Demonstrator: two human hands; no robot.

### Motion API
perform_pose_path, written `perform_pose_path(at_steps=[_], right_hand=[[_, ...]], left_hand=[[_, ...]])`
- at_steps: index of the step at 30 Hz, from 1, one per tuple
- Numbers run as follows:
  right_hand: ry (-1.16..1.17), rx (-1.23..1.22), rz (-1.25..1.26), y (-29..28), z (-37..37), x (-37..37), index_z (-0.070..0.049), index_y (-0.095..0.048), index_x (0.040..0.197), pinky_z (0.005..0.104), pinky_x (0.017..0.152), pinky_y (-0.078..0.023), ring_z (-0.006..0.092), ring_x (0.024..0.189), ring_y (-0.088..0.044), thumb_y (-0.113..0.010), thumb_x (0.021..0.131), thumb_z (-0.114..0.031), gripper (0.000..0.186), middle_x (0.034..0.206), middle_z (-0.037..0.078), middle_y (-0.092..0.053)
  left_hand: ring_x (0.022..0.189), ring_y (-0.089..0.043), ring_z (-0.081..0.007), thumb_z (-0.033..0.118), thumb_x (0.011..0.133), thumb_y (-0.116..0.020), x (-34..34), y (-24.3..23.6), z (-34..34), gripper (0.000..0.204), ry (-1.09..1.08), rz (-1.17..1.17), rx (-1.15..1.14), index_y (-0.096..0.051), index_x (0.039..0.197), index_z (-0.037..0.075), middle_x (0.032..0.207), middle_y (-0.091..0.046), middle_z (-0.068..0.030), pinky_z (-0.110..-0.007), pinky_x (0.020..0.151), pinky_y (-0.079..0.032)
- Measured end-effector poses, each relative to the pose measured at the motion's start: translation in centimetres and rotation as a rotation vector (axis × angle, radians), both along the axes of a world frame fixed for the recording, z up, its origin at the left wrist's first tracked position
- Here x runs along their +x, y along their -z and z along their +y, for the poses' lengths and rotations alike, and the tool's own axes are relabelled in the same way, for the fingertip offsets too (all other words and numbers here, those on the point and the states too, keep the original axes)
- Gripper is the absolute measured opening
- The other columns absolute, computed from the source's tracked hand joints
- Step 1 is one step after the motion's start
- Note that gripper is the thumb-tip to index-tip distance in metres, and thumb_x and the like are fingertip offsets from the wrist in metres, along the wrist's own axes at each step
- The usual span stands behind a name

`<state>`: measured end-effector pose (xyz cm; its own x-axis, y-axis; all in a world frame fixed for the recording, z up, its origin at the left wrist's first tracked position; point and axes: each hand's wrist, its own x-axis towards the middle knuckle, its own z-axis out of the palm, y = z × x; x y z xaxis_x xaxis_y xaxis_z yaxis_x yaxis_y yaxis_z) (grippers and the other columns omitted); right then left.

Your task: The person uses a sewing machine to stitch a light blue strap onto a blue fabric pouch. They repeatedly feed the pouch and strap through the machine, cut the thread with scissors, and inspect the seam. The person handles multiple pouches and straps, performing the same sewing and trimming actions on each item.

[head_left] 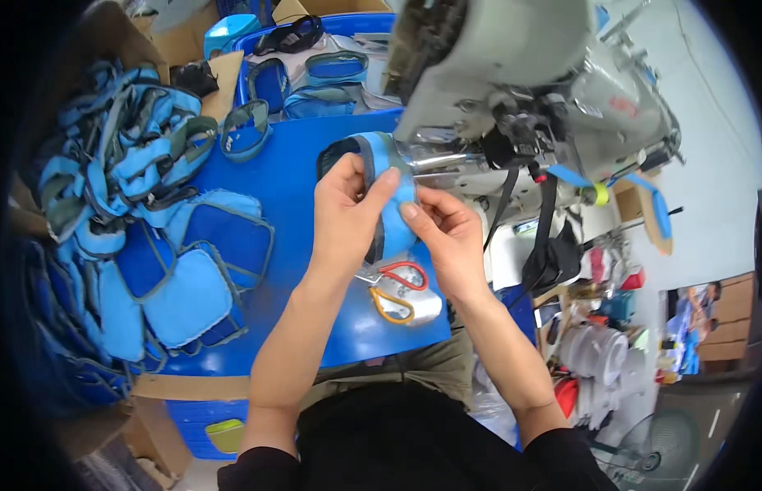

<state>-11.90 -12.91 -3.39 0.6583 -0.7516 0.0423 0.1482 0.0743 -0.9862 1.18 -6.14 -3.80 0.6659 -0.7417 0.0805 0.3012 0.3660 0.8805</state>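
Holding a light-blue fabric piece (391,192) with grey edge binding between both hands, I keep it just in front of the sewing machine (528,90), above the blue table (291,176). My left hand (344,217) is closed on the left side of the piece, thumb laid across its face and fingers wrapped behind; my right hand (448,233) pinches its right edge with thumb and forefinger. The upper end of the piece curves up toward the machine's needle area (446,159), touching or nearly touching the metal there; I cannot tell which. Directly beneath my hands, flat on the table, lies a pair of scissors (399,290) with one red and one orange handle loop, part of it hidden behind my left wrist. To my left, a stack of similar padded panels (193,270), dark and light blue with grey trim, rests on the table, and further left a heap of looped blue and grey pieces (123,151) spills over its edge. At the far side sits a blue tray (332,24) filled with more trimmed pieces. Black straps (549,221) hang down from the machine on my right. Lower right, beyond the table, stand white thread cones (594,352) and a floor fan (663,446).
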Motion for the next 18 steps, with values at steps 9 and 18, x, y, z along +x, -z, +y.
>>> perform_pose_path(at_steps=[9, 18], right_hand=[[-0.151, 0.051, 0.068, 1.7, 0.9, -1.5, 0.003, -0.074, 0.104, 0.0227, 0.068, -0.049, 0.0043, 0.078, -0.061, -0.081, 0.092, -0.013, 0.021, 0.090, 0.001, -0.072], [-0.396, 0.048, 0.075, 3.0, 1.8, -6.1, -0.003, -0.071, 0.095, 0.0233, 0.063, -0.044, 0.0026, 0.072, -0.056, -0.081, 0.092, -0.014, 0.015, 0.081, -0.003, -0.065]], left_hand=[[0.087, -0.067, -0.0071, 0.009, 0.097, -0.074, -0.9, -0.1, 4.0, 0.012, -0.031, -0.083, 0.166, -0.063, 0.099, 0.004, 0.101, -0.075, -0.0058, -0.023, 0.078, -0.053], [0.099, -0.068, -0.0092, 0.008, 0.097, -0.074, -5.2, 1.7, 8.7, 0.029, 0.062, 0.002, 0.073, -0.064, 0.123, 0.002, 0.114, -0.073, -0.0043, -0.027, 0.088, -0.053]])
